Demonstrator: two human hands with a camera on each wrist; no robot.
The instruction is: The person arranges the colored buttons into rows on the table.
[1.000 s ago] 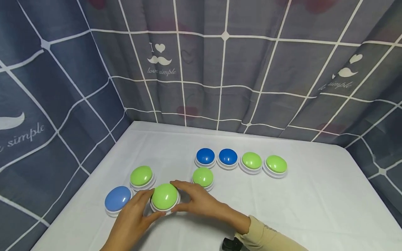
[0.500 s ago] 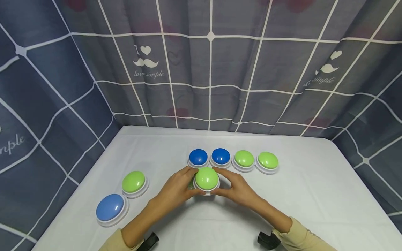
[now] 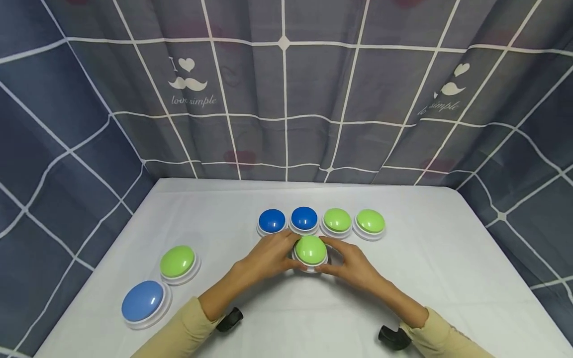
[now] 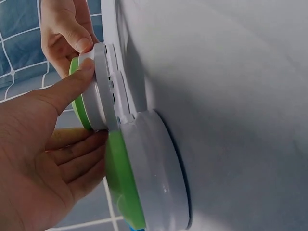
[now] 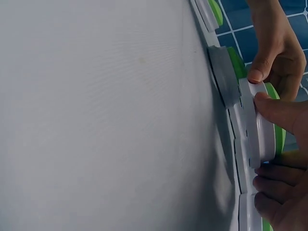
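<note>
white-clothed table (image 3: 447,278), patterned curtain (image 3: 313,89) behind. left hand (image 3: 270,253) and right hand (image 3: 351,261) jointly grip one green-domed button (image 3: 311,250) by its sides, apparently raised, before the four-button row (image 3: 327,221). advised: hold level, pinch evenly, spare the dome, clear the neighbouring green button (image 4: 154,173).

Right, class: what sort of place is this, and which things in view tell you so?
Probably an indoor, makeshift booth for tabletop work: grid-patterned fabric hangs behind and on both sides, a white-covered table stands within it, and several blue and green dome-topped buttons sit on that table.
</note>
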